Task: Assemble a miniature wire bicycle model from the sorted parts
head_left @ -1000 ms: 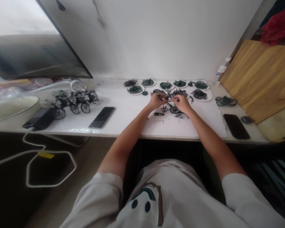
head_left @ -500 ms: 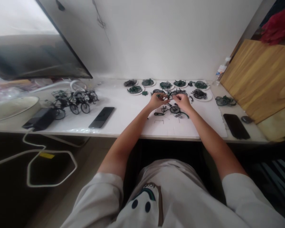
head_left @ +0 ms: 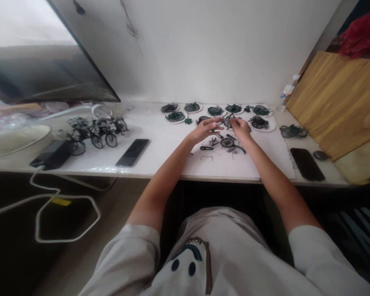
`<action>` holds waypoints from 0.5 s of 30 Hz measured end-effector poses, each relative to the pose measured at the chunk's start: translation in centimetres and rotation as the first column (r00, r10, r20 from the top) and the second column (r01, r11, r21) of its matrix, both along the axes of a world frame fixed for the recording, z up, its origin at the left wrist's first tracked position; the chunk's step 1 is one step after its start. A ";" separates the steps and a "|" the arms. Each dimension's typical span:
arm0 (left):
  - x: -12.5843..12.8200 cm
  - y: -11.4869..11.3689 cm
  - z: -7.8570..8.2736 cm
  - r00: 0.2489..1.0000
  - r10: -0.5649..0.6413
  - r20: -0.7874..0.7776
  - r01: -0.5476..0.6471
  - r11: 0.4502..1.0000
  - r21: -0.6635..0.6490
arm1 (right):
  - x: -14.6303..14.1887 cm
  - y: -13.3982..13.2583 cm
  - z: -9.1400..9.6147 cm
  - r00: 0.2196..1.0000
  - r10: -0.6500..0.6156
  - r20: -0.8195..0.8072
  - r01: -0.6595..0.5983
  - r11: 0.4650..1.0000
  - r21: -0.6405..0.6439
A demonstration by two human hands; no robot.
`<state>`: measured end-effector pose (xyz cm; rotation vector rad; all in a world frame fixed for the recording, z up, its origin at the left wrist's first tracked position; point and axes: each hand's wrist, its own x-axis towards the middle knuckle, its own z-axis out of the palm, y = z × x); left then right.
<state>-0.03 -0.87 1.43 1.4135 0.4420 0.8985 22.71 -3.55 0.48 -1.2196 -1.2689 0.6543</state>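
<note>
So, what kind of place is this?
Likely a home desk for assembling model bicycles: finished bicycles stand at left; plates of dark parts line the back; left hand and right hand pinch a small part.

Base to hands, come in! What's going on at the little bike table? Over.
Left hand and right hand both pinching one small dark part, over the white sheet. Loose parts lie beneath. Nothing blocking.

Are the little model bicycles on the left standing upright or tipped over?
Upright: the model bicycles stand on their wheels on the white table.
</note>
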 end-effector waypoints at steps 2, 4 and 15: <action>0.1 -0.1 0.2 1.000 -0.011 0.004 0.011 0.999 -0.031 | -0.1 0.0 0.0 1.000 0.013 -0.005 -0.013 1.000 0.009; 0.2 -0.1 0.2 1.000 0.014 -0.002 -0.014 0.998 -0.056 | -0.2 0.0 0.0 1.000 0.030 -0.008 -0.030 0.999 0.011; 1.0 0.6 -0.7 0.990 0.142 0.024 -0.138 0.982 -0.129 | -0.7 -1.0 0.6 0.981 0.190 0.040 -0.190 0.982 -0.014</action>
